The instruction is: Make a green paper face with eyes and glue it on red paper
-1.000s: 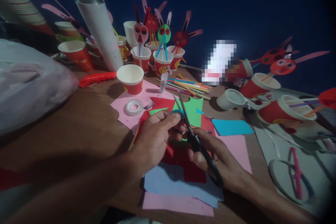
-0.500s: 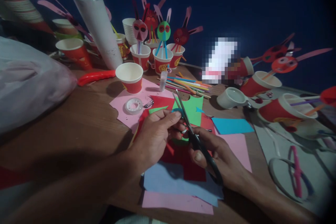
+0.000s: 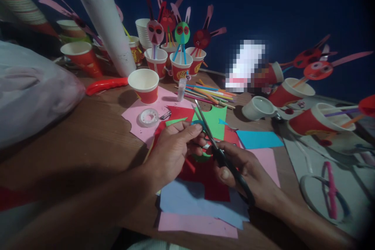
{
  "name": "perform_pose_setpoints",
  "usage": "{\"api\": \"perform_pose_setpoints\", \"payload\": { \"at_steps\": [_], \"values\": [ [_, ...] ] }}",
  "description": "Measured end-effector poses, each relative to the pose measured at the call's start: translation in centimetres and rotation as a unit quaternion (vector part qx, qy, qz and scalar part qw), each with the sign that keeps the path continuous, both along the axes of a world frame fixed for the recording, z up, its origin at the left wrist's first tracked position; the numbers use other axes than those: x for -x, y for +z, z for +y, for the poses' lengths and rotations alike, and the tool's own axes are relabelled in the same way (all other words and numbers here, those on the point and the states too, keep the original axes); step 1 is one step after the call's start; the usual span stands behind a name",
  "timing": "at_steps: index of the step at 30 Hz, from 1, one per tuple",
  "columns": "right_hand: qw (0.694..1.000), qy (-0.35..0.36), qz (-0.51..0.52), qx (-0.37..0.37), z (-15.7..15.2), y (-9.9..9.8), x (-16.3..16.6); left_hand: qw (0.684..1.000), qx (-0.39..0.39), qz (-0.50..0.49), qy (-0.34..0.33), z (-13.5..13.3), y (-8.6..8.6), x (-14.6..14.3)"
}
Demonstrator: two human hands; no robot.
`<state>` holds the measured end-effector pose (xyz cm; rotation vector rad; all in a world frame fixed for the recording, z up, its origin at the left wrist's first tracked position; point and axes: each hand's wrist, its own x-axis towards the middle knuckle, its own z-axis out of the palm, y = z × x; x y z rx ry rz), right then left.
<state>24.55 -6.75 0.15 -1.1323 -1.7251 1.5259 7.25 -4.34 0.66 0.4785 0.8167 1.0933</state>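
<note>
My right hand grips black-handled scissors, blades pointing up and away over the coloured paper. My left hand pinches a small blue paper piece at the blades. Under both hands lie sheets of red paper, pale blue paper, pink paper and green paper on the wooden table.
A tape roll and a red paper cup sit behind my left hand. Coloured straws, a small glue bottle, cups with paper-face figures, a tall white roll, tipped cups at right, a plastic bag at left.
The scissors' handles have shifted slightly down and right in my right hand; both hands otherwise stay in place over the paper.
</note>
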Motion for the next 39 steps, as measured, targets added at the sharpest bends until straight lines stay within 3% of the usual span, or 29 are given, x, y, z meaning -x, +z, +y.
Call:
{"api": "perform_pose_setpoints", "payload": {
  "at_steps": [39],
  "values": [
    [0.997, 0.025, -0.039, 0.065, 1.3, 1.9, -1.6, 0.998, 0.008, 0.049, -0.038, 0.3, -0.4, 0.2]
  ]
}}
